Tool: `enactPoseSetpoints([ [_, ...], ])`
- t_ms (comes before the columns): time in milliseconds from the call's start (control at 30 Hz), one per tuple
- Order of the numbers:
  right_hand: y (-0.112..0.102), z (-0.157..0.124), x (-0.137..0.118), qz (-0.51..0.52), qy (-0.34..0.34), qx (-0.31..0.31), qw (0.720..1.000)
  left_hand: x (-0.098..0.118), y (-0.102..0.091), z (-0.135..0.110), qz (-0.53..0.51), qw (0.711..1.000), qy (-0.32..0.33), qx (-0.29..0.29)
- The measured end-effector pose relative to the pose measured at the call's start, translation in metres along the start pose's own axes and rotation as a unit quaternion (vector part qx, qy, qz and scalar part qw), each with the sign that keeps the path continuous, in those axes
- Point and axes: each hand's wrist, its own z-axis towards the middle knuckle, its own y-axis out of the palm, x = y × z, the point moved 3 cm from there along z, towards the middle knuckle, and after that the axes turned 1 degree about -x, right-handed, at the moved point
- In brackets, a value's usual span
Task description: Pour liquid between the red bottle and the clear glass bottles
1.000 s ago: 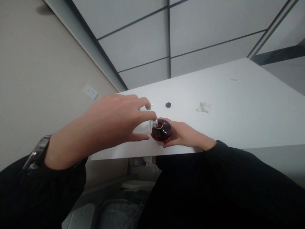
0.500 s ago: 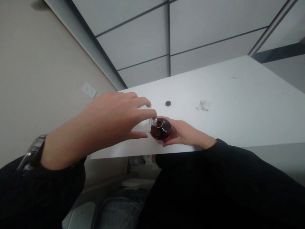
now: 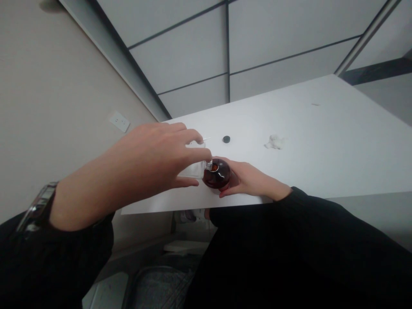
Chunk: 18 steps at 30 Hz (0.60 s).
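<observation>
My left hand (image 3: pixel 170 156) is closed around a clear glass bottle (image 3: pixel 195 170), tipped on its side with the neck pointing right. The neck meets the open mouth of a dark red-brown bottle (image 3: pixel 217 176), which looks round from above. My right hand (image 3: pixel 246 178) wraps the right side of that dark bottle and holds it at the table's near edge. Fingers hide part of the clear bottle; whether liquid flows from it I cannot tell. A small dark cap (image 3: pixel 226 139) lies on the table beyond the bottles.
The white table (image 3: pixel 309 154) carries a crumpled whitish tissue (image 3: pixel 274 142) and a small thin scrap (image 3: pixel 316 104) farther back. Panelled white doors (image 3: pixel 193 56) stand behind it. A wall socket (image 3: pixel 120 122) is at left. Below the near edge is a dark seat (image 3: pixel 161 283).
Both hands keep their grip on the bottles. The clear bottle and the left wrist have shifted only very slightly; the rest of the scene looks the same.
</observation>
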Motion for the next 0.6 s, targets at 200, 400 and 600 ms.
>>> enactPoseSetpoints([
  [200,0.0008,0.0006,0.0006,0.003,-0.005,-0.002,1.0,0.0008,-0.0008,-0.0002,0.022,0.999,0.027,0.014],
  [400,0.0009,0.0005,0.0009,-0.005,-0.006,0.005,1.0,0.0012,-0.0007,0.0007,0.014,0.999,0.037,0.02],
  [600,0.0011,0.0004,0.0015,-0.01,-0.003,0.006,1.0,0.0032,-0.0021,0.0025,-0.001,0.999,0.041,0.024],
])
